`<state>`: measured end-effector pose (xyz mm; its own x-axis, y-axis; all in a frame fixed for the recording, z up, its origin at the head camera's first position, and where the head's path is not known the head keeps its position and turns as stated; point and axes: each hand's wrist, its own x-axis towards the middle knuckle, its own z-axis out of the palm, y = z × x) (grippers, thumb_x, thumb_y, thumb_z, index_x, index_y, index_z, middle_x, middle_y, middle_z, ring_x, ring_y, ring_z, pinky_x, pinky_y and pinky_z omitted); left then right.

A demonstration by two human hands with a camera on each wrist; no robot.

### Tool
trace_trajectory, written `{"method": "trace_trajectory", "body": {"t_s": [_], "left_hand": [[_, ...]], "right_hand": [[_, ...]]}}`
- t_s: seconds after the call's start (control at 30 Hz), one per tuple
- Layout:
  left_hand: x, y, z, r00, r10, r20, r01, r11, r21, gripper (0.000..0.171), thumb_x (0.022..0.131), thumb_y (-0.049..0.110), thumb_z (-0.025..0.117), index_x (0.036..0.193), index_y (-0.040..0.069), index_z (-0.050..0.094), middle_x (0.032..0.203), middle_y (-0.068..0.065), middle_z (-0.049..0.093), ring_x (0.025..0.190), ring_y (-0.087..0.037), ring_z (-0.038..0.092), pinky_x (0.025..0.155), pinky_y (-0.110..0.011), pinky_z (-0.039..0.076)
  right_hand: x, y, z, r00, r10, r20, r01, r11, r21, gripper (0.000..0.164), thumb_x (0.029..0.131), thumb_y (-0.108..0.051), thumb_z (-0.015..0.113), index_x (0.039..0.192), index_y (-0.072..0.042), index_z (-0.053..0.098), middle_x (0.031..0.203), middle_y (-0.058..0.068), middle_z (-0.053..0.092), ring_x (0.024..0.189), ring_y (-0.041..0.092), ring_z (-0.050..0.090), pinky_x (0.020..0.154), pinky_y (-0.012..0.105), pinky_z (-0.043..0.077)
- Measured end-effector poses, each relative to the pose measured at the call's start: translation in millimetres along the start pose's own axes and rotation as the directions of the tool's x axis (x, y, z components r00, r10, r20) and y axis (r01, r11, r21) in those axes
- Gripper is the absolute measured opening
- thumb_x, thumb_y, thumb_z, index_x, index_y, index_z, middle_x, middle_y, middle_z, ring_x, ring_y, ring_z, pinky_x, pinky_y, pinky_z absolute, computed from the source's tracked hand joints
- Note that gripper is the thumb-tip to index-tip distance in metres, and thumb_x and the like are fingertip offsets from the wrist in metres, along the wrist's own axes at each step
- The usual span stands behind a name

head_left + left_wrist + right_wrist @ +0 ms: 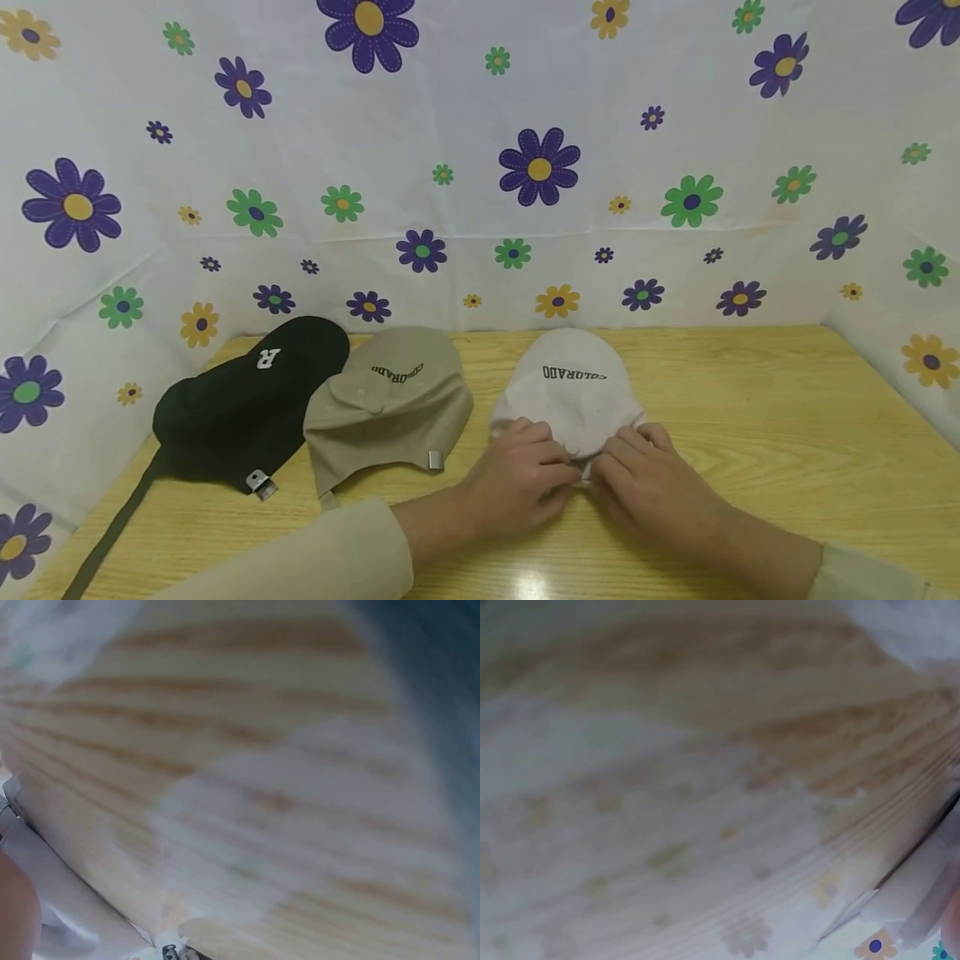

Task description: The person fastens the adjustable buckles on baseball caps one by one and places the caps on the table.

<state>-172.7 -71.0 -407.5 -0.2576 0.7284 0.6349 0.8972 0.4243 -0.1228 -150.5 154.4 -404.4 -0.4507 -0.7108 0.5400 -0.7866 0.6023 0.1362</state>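
A white baseball cap [577, 387] with dark COLORADO lettering lies on the wooden table [750, 417], the lettering upside down from my side. At its near left edge my left hand [525, 475] grips the fabric with curled fingers. My right hand [652, 479] pinches the near right edge, and the two hands almost meet at the strap end. Part of the same cap [82, 915] shows low in the left wrist view beside a fingertip. The right wrist view catches its pale edge [915, 881] at lower right. Both hands hide the cap's near rim.
Left of the white cap lies a beige cap [397, 408] with COLORADO lettering and a metal buckle. Against it rests a black cap [240, 417] with a white R; its strap [112, 525] trails toward the table's left edge. A flower-printed cloth [450, 108] hangs behind.
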Motion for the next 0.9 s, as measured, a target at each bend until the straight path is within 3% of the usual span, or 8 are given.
{"method": "trace_trajectory", "body": {"t_s": [0.07,0.2,0.3,0.53,0.7,0.9], "left_hand": [[-0.7,0.3,-0.9,1.0,-0.001,0.016,0.001,1.0,-0.002,0.008,0.082,0.02,0.074,0.088,0.022,0.079,0.087,0.012,0.07,0.079,-0.007,0.054,0.073,-0.021,0.039],[-1.7,0.8,-1.7,1.0,-0.01,0.023,0.011,1.0,-0.021,0.008,0.083,0.02,0.074,0.09,0.021,0.078,0.089,0.011,0.07,0.081,-0.007,0.054,0.074,-0.021,0.039],[-1.5,0.4,-2.1,1.0,-0.03,-0.007,0.03,0.998,-0.055,0.008,0.085,0.017,0.072,0.09,0.02,0.076,0.091,0.01,0.069,0.083,-0.007,0.054,0.075,-0.021,0.04],[1.5,-0.2,-1.6,0.979,-0.115,-0.168,0.117,0.993,0.001,0.01,0.083,0.011,0.069,0.092,0.015,0.065,0.095,0.006,0.063,0.086,-0.01,0.056,0.075,-0.022,0.043],[0.9,0.9,-1.0,0.972,-0.185,-0.143,0.196,0.978,0.067,0.015,0.087,0.02,0.07,0.101,0.017,0.066,0.101,0.008,0.067,0.096,-0.012,0.057,0.084,-0.03,0.041],[-0.7,2.2,-0.2,0.977,-0.189,-0.097,0.199,0.975,0.104,0.019,0.091,0.024,0.068,0.109,0.02,0.065,0.1,0.011,0.07,0.096,-0.011,0.055,0.089,-0.035,0.037]], "right_hand": [[0.4,-0.9,-0.3,1.0,0.007,0.006,-0.007,1.0,-0.005,0.032,0.107,-0.037,0.036,0.09,-0.019,0.056,0.086,-0.01,0.048,0.084,0.011,0.045,0.083,0.033,0.035],[0.5,-2.7,-1.5,0.999,0.033,0.023,-0.033,0.999,-0.009,0.014,0.096,-0.032,0.059,0.089,-0.02,0.056,0.085,-0.011,0.048,0.084,0.01,0.045,0.083,0.033,0.035],[0.4,-3.4,-1.5,0.999,0.046,0.012,-0.046,0.999,-0.007,0.015,0.086,-0.029,0.068,0.088,-0.02,0.056,0.085,-0.012,0.048,0.084,0.01,0.045,0.083,0.033,0.036],[0.1,-2.4,1.5,0.997,0.016,-0.07,-0.016,1.0,0.003,0.015,0.096,-0.031,0.053,0.087,-0.02,0.056,0.083,-0.01,0.049,0.083,0.012,0.045,0.082,0.034,0.034],[0.0,-2.3,1.4,0.998,0.022,-0.06,-0.021,1.0,0.01,0.01,0.092,-0.029,0.062,0.088,-0.02,0.057,0.084,-0.011,0.05,0.083,0.011,0.045,0.082,0.033,0.034],[-0.5,-2.6,0.2,0.999,0.029,-0.033,-0.029,1.0,0.009,0.012,0.085,-0.026,0.069,0.088,-0.021,0.059,0.085,-0.011,0.051,0.083,0.011,0.046,0.081,0.033,0.034]]}}
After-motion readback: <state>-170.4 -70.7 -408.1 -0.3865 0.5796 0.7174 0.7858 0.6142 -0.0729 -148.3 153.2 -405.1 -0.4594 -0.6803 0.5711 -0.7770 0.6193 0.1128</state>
